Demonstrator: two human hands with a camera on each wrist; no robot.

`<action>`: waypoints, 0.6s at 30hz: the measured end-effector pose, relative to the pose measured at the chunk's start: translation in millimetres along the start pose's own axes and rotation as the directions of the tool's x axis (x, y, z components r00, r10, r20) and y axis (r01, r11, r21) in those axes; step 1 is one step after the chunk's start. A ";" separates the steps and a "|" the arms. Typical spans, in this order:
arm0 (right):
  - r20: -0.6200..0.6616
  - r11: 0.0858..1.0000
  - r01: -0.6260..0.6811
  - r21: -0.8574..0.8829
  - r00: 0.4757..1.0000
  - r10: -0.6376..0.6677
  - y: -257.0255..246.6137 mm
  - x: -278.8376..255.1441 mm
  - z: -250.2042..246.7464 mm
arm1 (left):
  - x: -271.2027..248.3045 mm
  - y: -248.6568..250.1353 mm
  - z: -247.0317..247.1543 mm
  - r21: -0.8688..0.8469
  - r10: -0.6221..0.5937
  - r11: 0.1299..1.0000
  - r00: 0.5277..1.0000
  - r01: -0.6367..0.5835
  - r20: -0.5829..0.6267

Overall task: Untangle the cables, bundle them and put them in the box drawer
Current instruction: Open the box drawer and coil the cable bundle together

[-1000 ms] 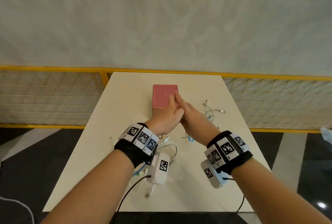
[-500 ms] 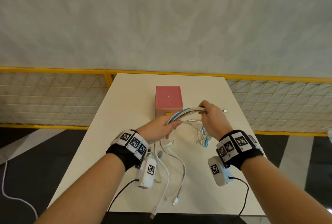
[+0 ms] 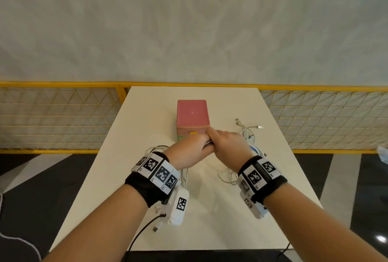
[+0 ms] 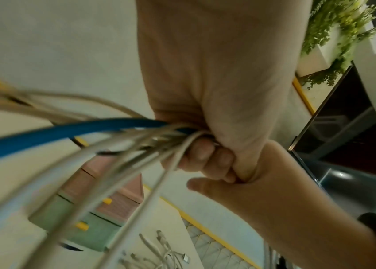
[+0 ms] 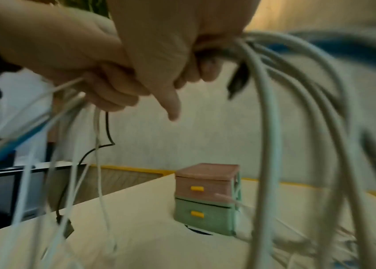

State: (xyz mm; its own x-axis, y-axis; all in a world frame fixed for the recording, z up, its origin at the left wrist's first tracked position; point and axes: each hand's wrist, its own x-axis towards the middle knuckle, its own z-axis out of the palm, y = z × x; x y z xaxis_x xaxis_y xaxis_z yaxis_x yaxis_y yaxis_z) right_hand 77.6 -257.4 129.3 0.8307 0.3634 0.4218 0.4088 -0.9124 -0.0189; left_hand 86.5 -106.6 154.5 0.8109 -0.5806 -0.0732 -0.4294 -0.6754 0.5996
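From the head view, the left hand (image 3: pixel 189 152) and right hand (image 3: pixel 227 146) have closed back together before the box drawer (image 3: pixel 193 118), no longer spread apart. In both wrist views each fist clasps the cables (image 4: pixel 122 138), which hang in loops.

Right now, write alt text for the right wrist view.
Both hands, the right hand and left hand, grip a bundle of white and blue cables above a table; beyond stands a small box with closed pink and green drawers.
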 end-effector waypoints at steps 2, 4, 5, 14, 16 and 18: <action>0.050 0.991 -0.129 0.035 0.991 0.127 13.5 0.2 -6.6 | -0.9 -6.2 -2.1 -0.006 0.037 0.999 0.999 -0.037 0.000; 0.157 0.952 -0.302 0.058 0.944 0.290 30.5 -1.6 -13.8 | -3.9 -14.5 1.0 0.021 0.037 0.999 0.999 -0.037 0.005; 0.154 0.932 -0.354 0.078 0.928 0.340 38.7 -4.1 -16.1 | -5.8 -22.7 0.5 0.027 0.017 0.999 1.000 -0.017 -0.001; 0.110 0.981 -0.179 -0.067 0.976 0.186 26.7 -20.3 2.5 | 2.1 -29.2 17.6 0.133 -0.024 0.991 0.998 0.033 -0.066; 0.096 0.999 -0.034 -0.025 0.995 0.037 6.7 -15.8 5.2 | 8.8 -15.5 20.6 0.230 -0.017 0.973 1.000 0.022 -0.022; 0.148 0.998 -0.047 0.034 0.988 0.042 -7.0 -7.2 1.7 | 11.1 -1.9 19.5 0.311 0.014 0.950 1.000 -0.016 0.009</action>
State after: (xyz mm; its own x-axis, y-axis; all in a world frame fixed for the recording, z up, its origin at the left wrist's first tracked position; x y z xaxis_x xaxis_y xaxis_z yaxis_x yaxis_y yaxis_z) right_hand 69.4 -253.3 124.9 0.8936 0.3489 0.2822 0.3819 -0.9215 -0.0699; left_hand 88.6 -120.6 137.0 0.8014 -0.5937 -0.0721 -0.5445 -0.7742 0.3227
